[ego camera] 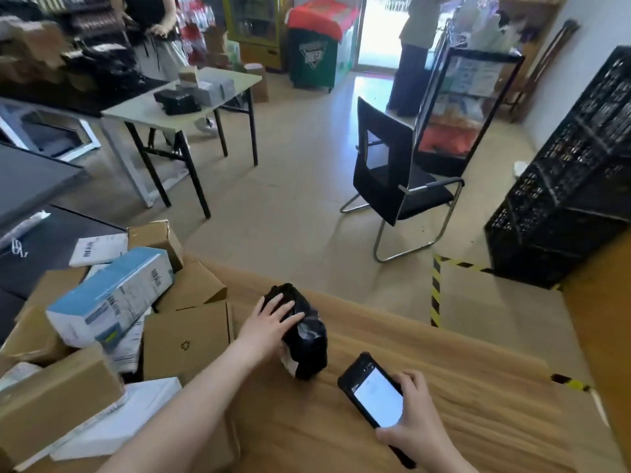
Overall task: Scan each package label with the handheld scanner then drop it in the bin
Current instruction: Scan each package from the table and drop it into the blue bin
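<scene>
Fingers of my left hand point(269, 323) lay spread on the black parcel point(310, 337); my right hand point(414, 423) gripped the scanner point(374, 396).

Single head-worn wide-angle view, forward-down; left hand point(273, 317), right hand point(415, 418) close, floor point(307, 165) beyond.

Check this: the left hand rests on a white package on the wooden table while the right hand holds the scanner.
Wrong in one respect: the head view shows the package under the left hand is black, not white. It does lie on the wooden table, and the right hand holds the scanner.
</scene>
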